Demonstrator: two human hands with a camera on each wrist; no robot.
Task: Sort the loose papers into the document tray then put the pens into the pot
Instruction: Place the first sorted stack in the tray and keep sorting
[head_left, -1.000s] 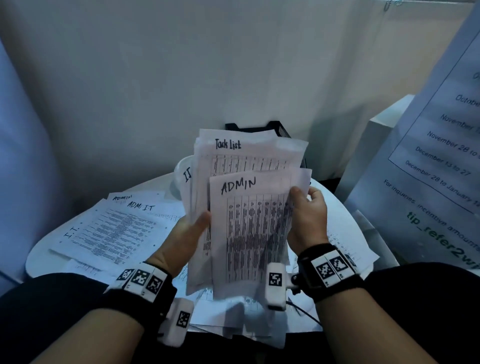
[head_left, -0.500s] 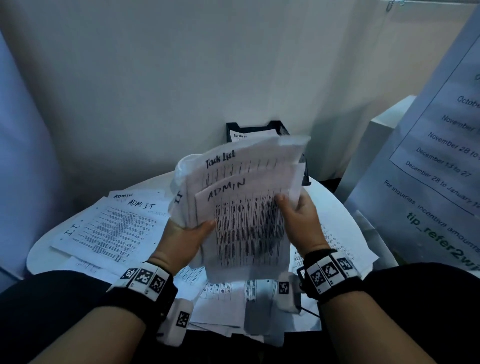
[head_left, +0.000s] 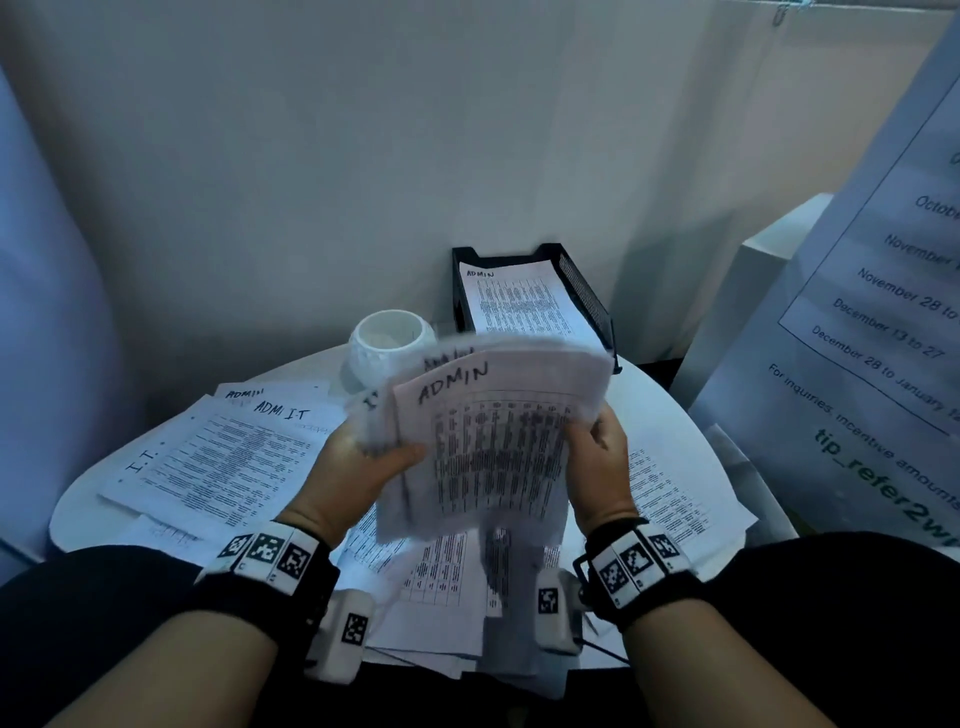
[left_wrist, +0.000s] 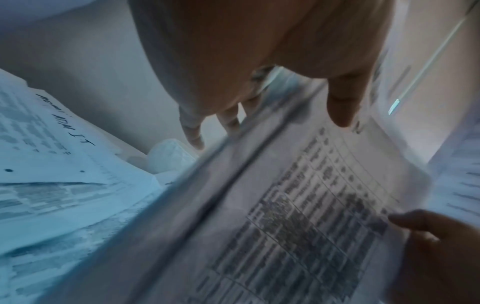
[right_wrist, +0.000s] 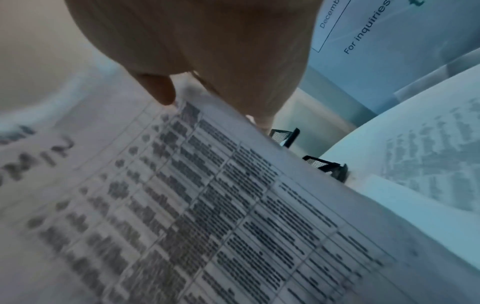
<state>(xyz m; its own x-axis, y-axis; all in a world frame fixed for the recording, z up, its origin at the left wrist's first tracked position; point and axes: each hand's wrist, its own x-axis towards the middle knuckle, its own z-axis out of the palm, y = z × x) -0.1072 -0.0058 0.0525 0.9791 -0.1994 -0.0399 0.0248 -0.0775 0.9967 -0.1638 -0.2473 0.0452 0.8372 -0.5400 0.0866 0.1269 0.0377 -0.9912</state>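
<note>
White paper fills the middle of the head view: we hold a bundle of sheets above the round table. The top sheet has "ADMIN" written by hand over a printed grid. Our left hand grips the left edge of the bundle, with the thumb lying on the front and the fingers behind. Our right hand grips the right edge in the same way, and its thumb presses on the grid. The upper edge of the bundle is blurred.

The black mesh tray stands at 12 o'clock from the bundle, at the far edge of the table against the wall. One "ADMIN" sheet lies in it. The bundle covers the near end of the tray. The white pot stands at 11 o'clock, and the bundle hides its lower right part. We cannot see inside it well.

More loose sheets lie on the table at 9 o'clock, marked "ADMI I.T" and "I.T.". Other sheets lie at 3 o'clock, and some more are under our wrists at 6 o'clock. A large printed poster leans at 2 o'clock.
</note>
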